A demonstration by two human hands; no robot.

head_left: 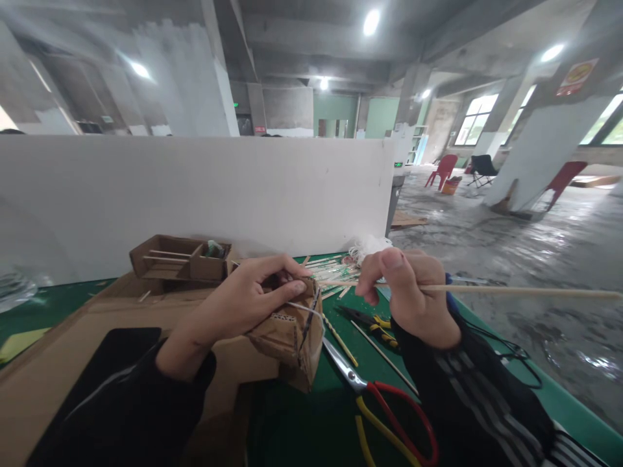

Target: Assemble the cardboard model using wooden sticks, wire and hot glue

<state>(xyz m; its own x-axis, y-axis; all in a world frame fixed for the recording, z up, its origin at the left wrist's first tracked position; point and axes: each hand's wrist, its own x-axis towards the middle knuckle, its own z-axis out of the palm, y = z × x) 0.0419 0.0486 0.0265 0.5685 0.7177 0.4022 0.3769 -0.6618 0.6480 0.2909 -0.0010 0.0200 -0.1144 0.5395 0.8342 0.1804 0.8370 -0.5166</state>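
My left hand [243,301] is wrapped around a small cardboard box piece [287,340] held just above the green table, thumb and fingers pinching its top edge. My right hand [409,292] is closed on a long thin wooden stick [511,291] that runs out to the right; its left tip points toward the cardboard piece. Both sleeves are dark.
Red-and-yellow-handled scissors [384,402] lie on the green mat [302,428] below my hands, with yellow-handled pliers [370,320] and several loose sticks [331,272] nearby. A compartmented cardboard tray [180,257] sits at the back left on a cardboard sheet [58,370]. A white partition [195,188] stands behind.
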